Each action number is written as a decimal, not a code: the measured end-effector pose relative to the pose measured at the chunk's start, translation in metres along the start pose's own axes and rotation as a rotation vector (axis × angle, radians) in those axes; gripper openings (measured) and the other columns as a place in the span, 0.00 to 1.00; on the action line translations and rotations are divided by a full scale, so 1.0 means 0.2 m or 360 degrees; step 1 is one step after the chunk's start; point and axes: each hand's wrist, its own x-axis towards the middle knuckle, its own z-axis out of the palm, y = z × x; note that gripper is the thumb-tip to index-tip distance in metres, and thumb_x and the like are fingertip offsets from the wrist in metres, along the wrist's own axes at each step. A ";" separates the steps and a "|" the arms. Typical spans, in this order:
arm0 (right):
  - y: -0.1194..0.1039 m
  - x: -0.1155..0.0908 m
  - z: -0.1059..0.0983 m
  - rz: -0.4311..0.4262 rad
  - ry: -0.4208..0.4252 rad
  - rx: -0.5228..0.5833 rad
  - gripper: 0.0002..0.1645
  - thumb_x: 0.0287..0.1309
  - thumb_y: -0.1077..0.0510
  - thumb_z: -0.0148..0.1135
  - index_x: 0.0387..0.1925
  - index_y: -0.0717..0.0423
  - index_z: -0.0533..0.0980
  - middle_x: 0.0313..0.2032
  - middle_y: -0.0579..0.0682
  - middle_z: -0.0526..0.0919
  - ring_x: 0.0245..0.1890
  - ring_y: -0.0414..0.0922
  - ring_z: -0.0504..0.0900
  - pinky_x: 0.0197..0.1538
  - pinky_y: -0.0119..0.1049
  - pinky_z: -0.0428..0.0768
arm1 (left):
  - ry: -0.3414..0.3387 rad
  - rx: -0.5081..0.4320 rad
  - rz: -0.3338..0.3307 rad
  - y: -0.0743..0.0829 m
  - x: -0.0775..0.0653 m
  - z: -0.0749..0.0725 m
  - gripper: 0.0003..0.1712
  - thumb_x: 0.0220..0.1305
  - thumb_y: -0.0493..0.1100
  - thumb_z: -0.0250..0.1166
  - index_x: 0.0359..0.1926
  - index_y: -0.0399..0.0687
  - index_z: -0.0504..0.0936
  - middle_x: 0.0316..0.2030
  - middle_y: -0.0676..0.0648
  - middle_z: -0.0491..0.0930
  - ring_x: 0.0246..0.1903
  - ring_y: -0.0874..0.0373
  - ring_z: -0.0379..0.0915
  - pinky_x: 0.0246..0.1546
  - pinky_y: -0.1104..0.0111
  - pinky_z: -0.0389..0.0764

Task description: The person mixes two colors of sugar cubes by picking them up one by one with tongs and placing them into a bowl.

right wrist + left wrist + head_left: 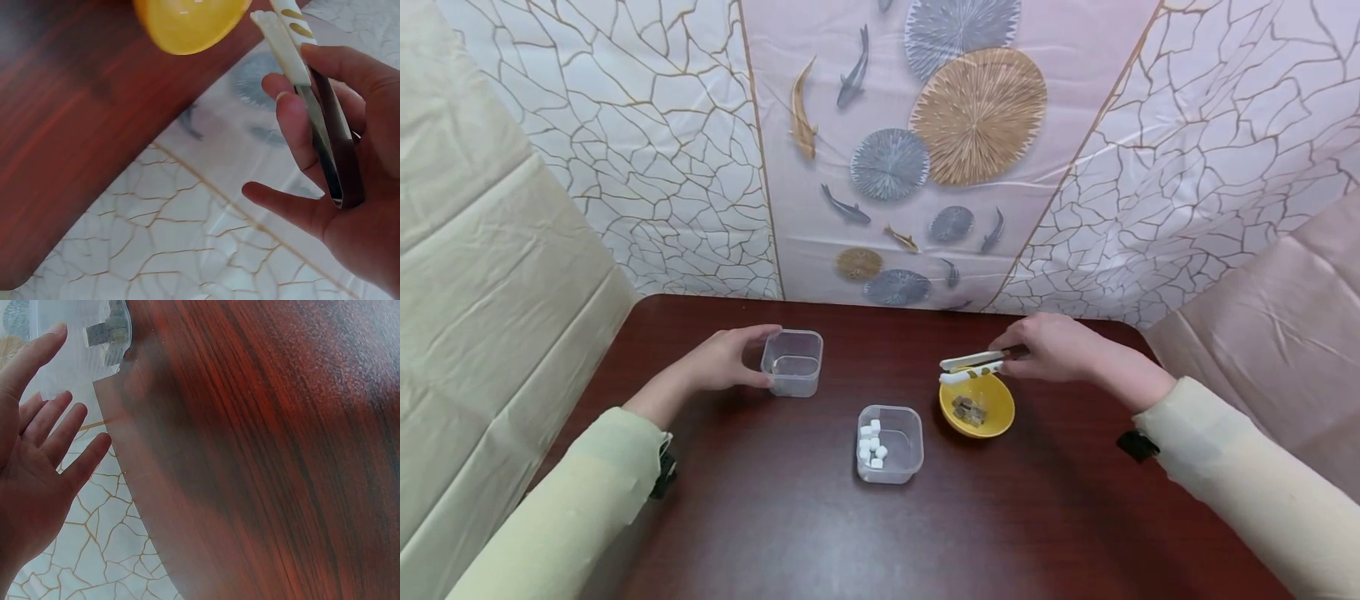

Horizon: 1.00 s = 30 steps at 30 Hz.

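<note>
One clear, square plastic tub point(801, 387) sits left of centre in the head view, on the dark red, wood-grained tabletop point(760, 517). The left hand point(724, 360) pinches it at its side, between thumb and forefinger; the left wrist view shows the other fingers point(65, 433) straight and spread, and brown-grey cubes point(117, 334) through the tub's wall.

Right of centre, the right hand point(1051, 348) pinches metal tongs with white, gold-marked ends point(972, 360) between its thumb and fingers, the little finger standing out straight. The two tong tips are slightly apart above the upper-left rim of a round yellow bowl point(1000, 408), which holds brownish lumps point(968, 411).

Near the middle of the frame, lower than both hands, stands a second clear square container point(901, 456), with small white cubes point(872, 444) gathered along its left side.
</note>
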 end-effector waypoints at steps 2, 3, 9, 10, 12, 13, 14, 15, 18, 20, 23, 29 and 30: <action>-0.02 0.03 -0.02 -0.0034 0.0019 0.0039 0.11 0.60 0.55 0.74 0.45 0.45 0.90 0.28 0.32 0.81 0.29 0.35 0.77 0.34 0.39 0.79 | -0.0003 -0.0006 -0.0001 0.00 0.00 0.00 0.51 0.60 0.44 0.81 0.79 0.38 0.67 0.73 0.32 0.72 0.73 0.34 0.69 0.73 0.39 0.68; -0.03 0.04 -0.04 -0.0052 0.0034 0.0056 0.11 0.60 0.55 0.74 0.45 0.45 0.90 0.28 0.32 0.82 0.29 0.35 0.78 0.34 0.40 0.79 | -0.0003 -0.0006 -0.0002 0.00 0.00 0.00 0.51 0.60 0.44 0.81 0.79 0.38 0.67 0.73 0.32 0.72 0.73 0.34 0.69 0.73 0.39 0.68; -0.11 0.16 -0.10 -0.0183 0.0121 0.0117 0.12 0.62 0.56 0.74 0.47 0.46 0.90 0.29 0.32 0.83 0.30 0.34 0.78 0.36 0.41 0.80 | 0.0008 -0.0002 -0.0008 -0.01 0.00 0.00 0.51 0.60 0.44 0.82 0.79 0.38 0.67 0.73 0.32 0.73 0.73 0.34 0.69 0.73 0.39 0.68; -0.13 0.19 -0.11 -0.0208 0.0128 0.0124 0.11 0.62 0.56 0.73 0.47 0.47 0.90 0.28 0.33 0.83 0.29 0.35 0.78 0.35 0.41 0.80 | 0.0009 -0.0002 -0.0005 -0.01 0.00 0.00 0.51 0.60 0.44 0.82 0.79 0.38 0.67 0.73 0.32 0.73 0.73 0.34 0.69 0.73 0.39 0.68; -0.16 0.25 -0.12 -0.0254 0.0142 0.0126 0.11 0.62 0.57 0.73 0.47 0.48 0.90 0.29 0.36 0.84 0.30 0.36 0.79 0.36 0.42 0.80 | 0.0008 -0.0003 0.0000 -0.02 0.00 0.00 0.51 0.60 0.44 0.82 0.79 0.38 0.67 0.73 0.32 0.73 0.73 0.34 0.69 0.72 0.39 0.68; -0.18 0.28 -0.13 -0.0271 0.0140 0.0125 0.11 0.63 0.57 0.73 0.46 0.49 0.90 0.29 0.37 0.84 0.30 0.38 0.79 0.35 0.42 0.80 | 0.0008 -0.0006 0.0001 -0.02 0.00 0.00 0.51 0.60 0.44 0.82 0.79 0.38 0.67 0.73 0.32 0.73 0.73 0.34 0.69 0.72 0.39 0.68; -0.19 0.32 -0.13 -0.0282 0.0137 0.0112 0.11 0.63 0.57 0.72 0.47 0.49 0.90 0.29 0.38 0.84 0.30 0.39 0.80 0.36 0.44 0.80 | 0.0008 -0.0008 0.0001 -0.02 0.00 0.00 0.51 0.60 0.43 0.82 0.79 0.38 0.67 0.73 0.32 0.73 0.73 0.34 0.69 0.73 0.39 0.68; -0.21 0.35 -0.13 -0.0295 0.0134 0.0101 0.12 0.63 0.56 0.72 0.48 0.49 0.90 0.29 0.39 0.85 0.31 0.41 0.81 0.36 0.45 0.80 | 0.0009 -0.0011 0.0004 -0.02 0.00 0.00 0.51 0.60 0.43 0.82 0.79 0.38 0.67 0.73 0.33 0.73 0.73 0.34 0.69 0.73 0.39 0.68; -0.27 0.45 -0.13 -0.0307 0.0111 0.0076 0.14 0.63 0.55 0.71 0.50 0.50 0.90 0.33 0.43 0.88 0.33 0.44 0.82 0.38 0.47 0.80 | 0.0008 -0.0024 0.0003 -0.02 0.00 0.00 0.51 0.60 0.43 0.82 0.79 0.37 0.67 0.73 0.33 0.73 0.73 0.35 0.69 0.72 0.39 0.68; -0.30 0.53 -0.13 -0.0318 0.0097 0.0056 0.16 0.64 0.54 0.71 0.51 0.51 0.90 0.37 0.45 0.90 0.34 0.45 0.83 0.39 0.48 0.81 | 0.0005 -0.0027 -0.0001 -0.02 0.00 0.00 0.51 0.60 0.43 0.82 0.79 0.37 0.67 0.73 0.33 0.73 0.73 0.35 0.69 0.73 0.39 0.68; -0.36 0.63 -0.11 -0.0347 0.0064 0.0002 0.14 0.64 0.53 0.70 0.49 0.50 0.90 0.37 0.45 0.90 0.33 0.45 0.81 0.38 0.47 0.80 | 0.0003 -0.0018 -0.0005 -0.02 0.00 0.00 0.51 0.60 0.43 0.82 0.79 0.37 0.67 0.73 0.33 0.73 0.73 0.35 0.69 0.73 0.39 0.68; -0.47 0.83 -0.05 -0.0351 -0.0022 -0.0137 0.11 0.63 0.53 0.69 0.45 0.47 0.89 0.27 0.41 0.81 0.31 0.44 0.78 0.37 0.47 0.79 | -0.0001 -0.0003 -0.0017 -0.02 0.01 0.00 0.51 0.60 0.43 0.81 0.79 0.38 0.67 0.73 0.34 0.74 0.73 0.36 0.69 0.74 0.39 0.67; -0.48 0.86 -0.04 -0.0348 -0.0036 -0.0156 0.11 0.63 0.53 0.69 0.45 0.47 0.89 0.27 0.40 0.80 0.30 0.43 0.77 0.36 0.47 0.78 | 0.0000 0.0001 -0.0017 -0.02 0.01 0.00 0.51 0.60 0.43 0.81 0.79 0.38 0.67 0.72 0.34 0.74 0.73 0.36 0.69 0.74 0.40 0.67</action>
